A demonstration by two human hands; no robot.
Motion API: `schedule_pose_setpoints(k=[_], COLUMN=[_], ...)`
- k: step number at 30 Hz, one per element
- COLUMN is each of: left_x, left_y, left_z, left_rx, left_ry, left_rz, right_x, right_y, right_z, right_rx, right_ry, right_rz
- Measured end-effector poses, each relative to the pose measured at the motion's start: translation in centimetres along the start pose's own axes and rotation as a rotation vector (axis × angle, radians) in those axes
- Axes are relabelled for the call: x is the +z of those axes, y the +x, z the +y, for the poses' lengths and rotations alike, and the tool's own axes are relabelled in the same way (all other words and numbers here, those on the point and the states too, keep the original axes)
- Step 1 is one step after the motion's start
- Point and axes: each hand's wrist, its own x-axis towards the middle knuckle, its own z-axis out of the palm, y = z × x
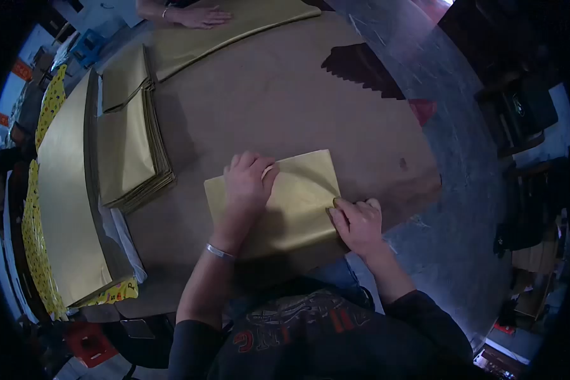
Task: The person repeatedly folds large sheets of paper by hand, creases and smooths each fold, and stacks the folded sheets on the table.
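One gold-coloured, rectangular, paper-like sheet (pixel 303 190) lies on the flat brown tabletop (pixel 266 101) near the wearer, the left hand (pixel 247 183) curled over it, apparently to brace it, its grip unclear, while the right hand (pixel 361 227) pinches the right-hand edge, seemingly for control.

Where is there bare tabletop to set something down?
The table's middle, between the folded stacks, far sheet, dark jagged piece and near sheet under the left hand; a smaller patch lies right of the right hand. The left side is crowded.
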Motion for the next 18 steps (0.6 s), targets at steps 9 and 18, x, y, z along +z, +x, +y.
schedule_pose_setpoints(k=[9, 18], left_x=[0.0, -0.3], left_y=[0.2, 0.3], left_z=[-0.4, 0.0], left_rx=[0.013, -0.043], left_ry=[-0.047, 0.002], left_rz=[-0.001, -0.05], right_x=[0.5, 2.0], right_y=[0.0, 4.1], right_z=[0.5, 1.5], right_rx=[-0.019, 0.12], right_ry=[0.019, 0.033], right_rz=[0.045, 0.151])
